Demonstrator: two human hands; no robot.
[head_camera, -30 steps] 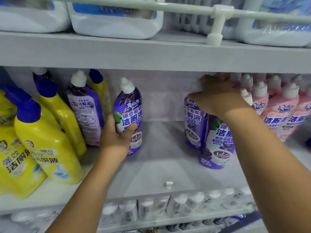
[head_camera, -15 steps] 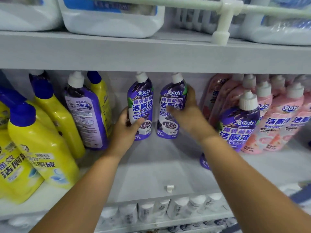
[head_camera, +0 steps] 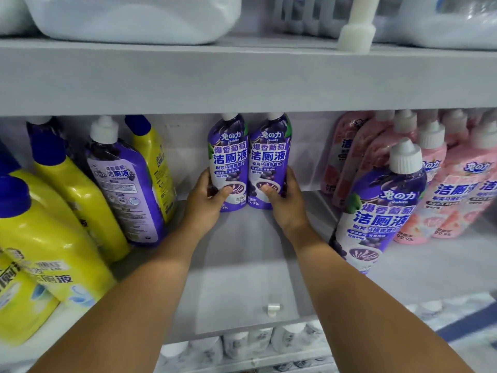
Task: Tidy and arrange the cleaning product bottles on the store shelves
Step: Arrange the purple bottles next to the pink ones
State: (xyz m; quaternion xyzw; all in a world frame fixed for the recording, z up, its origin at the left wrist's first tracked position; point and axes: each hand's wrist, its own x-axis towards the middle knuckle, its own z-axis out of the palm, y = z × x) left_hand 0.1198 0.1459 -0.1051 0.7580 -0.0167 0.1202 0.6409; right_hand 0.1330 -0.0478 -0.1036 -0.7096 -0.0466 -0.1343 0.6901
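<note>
Both purple bottles have come together since a moment ago, now standing side by side, touching, upright at the back of the middle shelf. Left hand grips the left purple bottle low down, thumb across its label; right hand grips the right purple bottle the same way. Their white caps are cut off by the shelf above, and the fingers behind are hidden. Up top, big white jugs show only their bases. Yellow bottles crowd the left, pink bottles the right, with a third purple bottle leaning in front of them. Below, white caps are blurred. Both forearms reach straight in.
</note>
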